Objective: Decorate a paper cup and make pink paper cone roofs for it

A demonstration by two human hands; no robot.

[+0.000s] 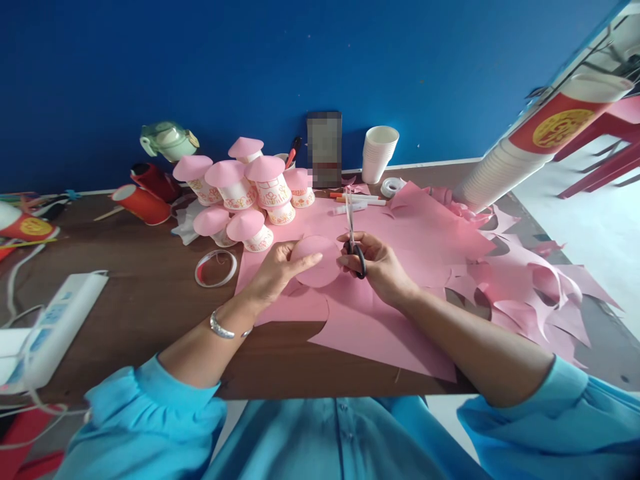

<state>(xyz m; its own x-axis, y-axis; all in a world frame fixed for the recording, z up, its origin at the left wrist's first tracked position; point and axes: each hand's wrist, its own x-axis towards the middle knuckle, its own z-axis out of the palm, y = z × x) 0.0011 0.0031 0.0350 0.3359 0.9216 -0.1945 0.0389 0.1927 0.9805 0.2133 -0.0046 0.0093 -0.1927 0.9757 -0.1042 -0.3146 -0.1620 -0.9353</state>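
Between thumb and fingers, my left hand (285, 267) holds a round piece of pink paper (320, 263) over the table. My right hand (377, 263) grips a pair of scissors (350, 217) by the black handles, blades pointing up and away from me. The scissors are just right of the paper circle and look apart from it. Beneath both hands lie large sheets of pink paper (400, 340). Beyond my left hand several decorated paper cups (235, 193) with pink cone roofs (245, 225) stand in a cluster, some stacked.
Pink paper scraps (530, 300) cover the table's right side, near a leaning stack of cups (540, 140). Markers (357, 199), a tape roll (393, 187), white cups (380, 153) and a phone (325, 150) are at the back. A tape ring (216, 269) and power strip (60, 327) lie left.
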